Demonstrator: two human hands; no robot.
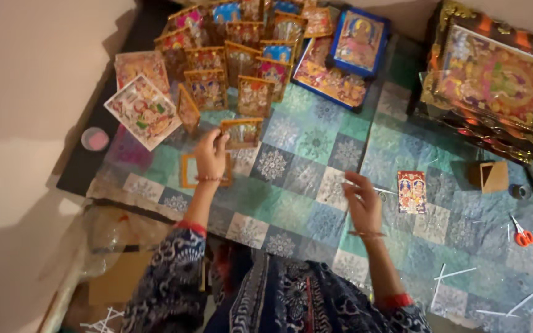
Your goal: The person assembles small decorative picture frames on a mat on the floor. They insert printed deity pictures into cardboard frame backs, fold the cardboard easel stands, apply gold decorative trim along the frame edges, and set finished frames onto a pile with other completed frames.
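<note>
Small framed picture [242,132] sits at the front of the standing rows of framed pictures [229,55] on the patterned cloth [297,185]. Many stand already; loose picture card [411,192] and empty orange frame [187,171] remain flat. Left hand [211,154] pinches the frame's left edge, fingers closed. Right hand [362,200] half-curled beside the card; grip blurred, cannot tell.

left hand [211,154] grips a small framed picture [242,132] over patterned cloth [303,185].
</note>
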